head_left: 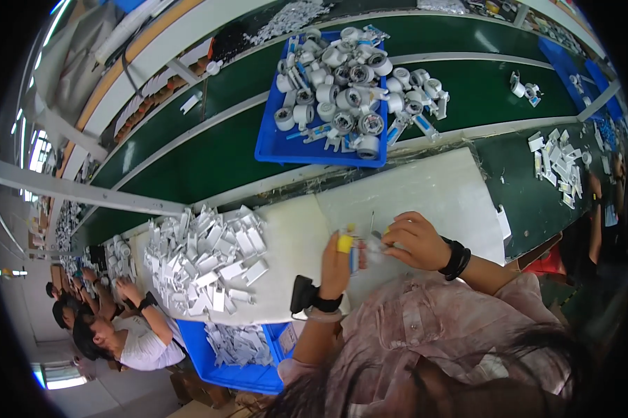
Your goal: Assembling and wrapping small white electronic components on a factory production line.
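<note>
Head view: nearest, a blue bin [251, 382] holding thin white pieces sits at the surface's near edge, left of the wearer. Over a pale sheet [415, 181] on the dark green surface [510, 167], the left hand [333, 273], one fingertip capped yellow, has its grip narrow around a small pale part [372, 253]. The right hand [421, 244] meets it with bunched fingers; whether they hold or only touch it, I cannot tell, as the part is blurred. A white pile [206, 258] covers the sheet's left end; a smaller heap [559, 166] lies to the right. Beyond the sheet, a blue tray [275, 149] overflows with round white units [342, 97], some lying just beside it, and blocks part of the green strip [195, 150] behind. A pale bar [84, 191] crosses at left. Farther left, a co-worker [143, 345] sits in white; shelving [157, 45] lines the far side.
</note>
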{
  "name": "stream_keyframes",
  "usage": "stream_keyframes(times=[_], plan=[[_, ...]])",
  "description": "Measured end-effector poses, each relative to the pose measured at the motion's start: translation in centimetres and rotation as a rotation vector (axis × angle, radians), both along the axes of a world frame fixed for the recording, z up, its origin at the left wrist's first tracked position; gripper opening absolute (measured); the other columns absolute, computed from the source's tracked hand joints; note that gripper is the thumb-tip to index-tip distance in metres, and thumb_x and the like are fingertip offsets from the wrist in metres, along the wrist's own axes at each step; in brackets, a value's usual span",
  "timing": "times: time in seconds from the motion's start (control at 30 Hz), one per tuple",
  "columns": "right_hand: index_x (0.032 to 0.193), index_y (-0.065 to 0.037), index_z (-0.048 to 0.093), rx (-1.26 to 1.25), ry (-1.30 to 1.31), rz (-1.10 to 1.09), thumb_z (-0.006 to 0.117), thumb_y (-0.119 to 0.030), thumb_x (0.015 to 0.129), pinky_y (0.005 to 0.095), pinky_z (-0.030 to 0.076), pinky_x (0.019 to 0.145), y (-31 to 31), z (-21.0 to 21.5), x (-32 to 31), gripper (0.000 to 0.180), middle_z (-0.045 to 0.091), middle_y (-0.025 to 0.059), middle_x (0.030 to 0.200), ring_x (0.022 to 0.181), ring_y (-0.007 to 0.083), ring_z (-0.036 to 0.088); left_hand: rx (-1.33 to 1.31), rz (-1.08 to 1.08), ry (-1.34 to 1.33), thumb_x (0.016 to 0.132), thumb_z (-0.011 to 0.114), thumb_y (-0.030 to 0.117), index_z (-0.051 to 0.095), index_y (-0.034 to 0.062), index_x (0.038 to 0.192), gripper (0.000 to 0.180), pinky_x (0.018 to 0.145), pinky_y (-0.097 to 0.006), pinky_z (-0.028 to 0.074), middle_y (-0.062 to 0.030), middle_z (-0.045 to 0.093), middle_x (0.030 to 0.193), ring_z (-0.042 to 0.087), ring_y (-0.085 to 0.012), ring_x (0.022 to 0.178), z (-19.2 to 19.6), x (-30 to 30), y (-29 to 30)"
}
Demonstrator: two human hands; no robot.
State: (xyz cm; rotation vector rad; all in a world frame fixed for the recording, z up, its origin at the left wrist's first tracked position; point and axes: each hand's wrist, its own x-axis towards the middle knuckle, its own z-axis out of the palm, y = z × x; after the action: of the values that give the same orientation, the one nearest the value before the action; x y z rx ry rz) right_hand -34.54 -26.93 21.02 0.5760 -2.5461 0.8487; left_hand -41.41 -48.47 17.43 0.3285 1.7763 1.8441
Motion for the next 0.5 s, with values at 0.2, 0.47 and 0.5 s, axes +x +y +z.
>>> stream_keyframes(times=[0.2,0.47,0.5], plan=[[0.101,-0.007,0.06,-0.348,-0.28,-0.423,0.065,-0.005,0.081,0.0355,0.049,0.073,8.9,-6.9,-3.3,0.02,0.062,0.0088,0.095,0.079,0.0239,0.064,-0.023,0.457,-0.088,0.098,0.037,0.033,0.052,0.0077,0.116,0.035,0.047,-0.032,0.055,-0.0125,0.065,0.087,0.061,-0.0169,0.061,-1.4,-15.0,-4.3],[0.102,-0.01,0.06,0.314,-0.043,-0.787,0.06,0.0,0.072,0.0409,0.044,0.084,19.9,-13.1,-12.2,0.032,0.057,0.0117,0.106,0.1,0.0294,0.057,-0.659,0.8,0.465,0.095,0.053,0.026,0.039,-0.0053,0.135,0.053,0.101,-0.044,0.039,-0.0231,0.043,0.134,0.046,-0.0363,0.121,-12.8,-28.4,-14.4],[0.102,-0.01,0.06,0.331,-0.06,-0.813,0.06,0.0,0.072,0.0409,0.044,0.084,21.7,-13.5,-12.3,0.032,0.057,0.0117,0.106,0.1,0.0294,0.057,-0.697,0.719,0.565,0.093,0.056,0.021,0.04,-0.0067,0.133,0.052,0.104,-0.044,0.035,-0.0243,0.044,0.134,0.043,-0.0382,0.123,-13.3,-27.6,-12.3]])
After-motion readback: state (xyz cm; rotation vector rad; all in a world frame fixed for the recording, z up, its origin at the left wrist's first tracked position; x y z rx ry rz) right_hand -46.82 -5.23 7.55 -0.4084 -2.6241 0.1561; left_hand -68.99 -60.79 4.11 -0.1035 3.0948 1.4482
